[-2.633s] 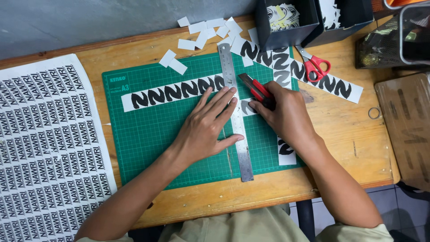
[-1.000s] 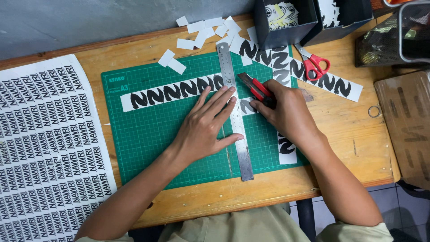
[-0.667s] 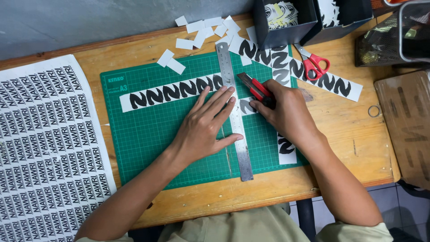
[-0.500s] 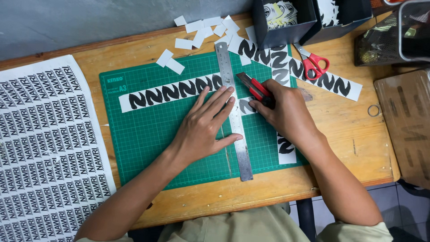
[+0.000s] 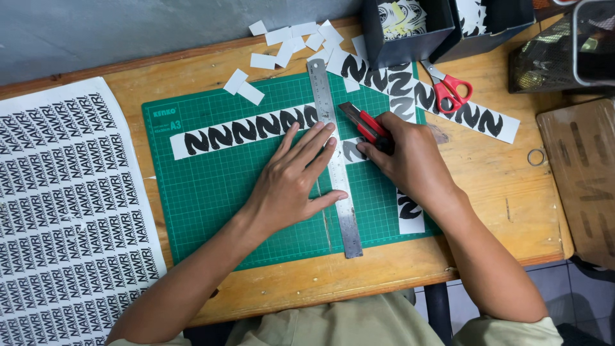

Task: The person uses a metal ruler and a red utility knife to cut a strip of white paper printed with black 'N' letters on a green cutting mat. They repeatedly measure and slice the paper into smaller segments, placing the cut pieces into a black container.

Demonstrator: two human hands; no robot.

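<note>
My left hand (image 5: 291, 182) lies flat with spread fingers on a steel ruler (image 5: 335, 160) that runs down a green cutting mat (image 5: 211, 192). Under the ruler passes a white paper strip (image 5: 237, 133) printed with black curved letters. My right hand (image 5: 410, 160) grips a red and black utility knife (image 5: 365, 123), its blade end against the ruler's right edge. A second printed strip (image 5: 410, 214) lies partly under my right wrist.
A large printed sheet (image 5: 64, 211) covers the table's left side. Red-handled scissors (image 5: 448, 90) rest on another printed strip (image 5: 474, 115). Small white offcuts (image 5: 282, 45) lie at the back. Dark boxes (image 5: 403, 32), a mesh basket (image 5: 557, 51), brown cardboard (image 5: 583, 173) stand right.
Almost nothing differs. Both hands keep their places on the ruler and knife; the view has shifted very slightly.
</note>
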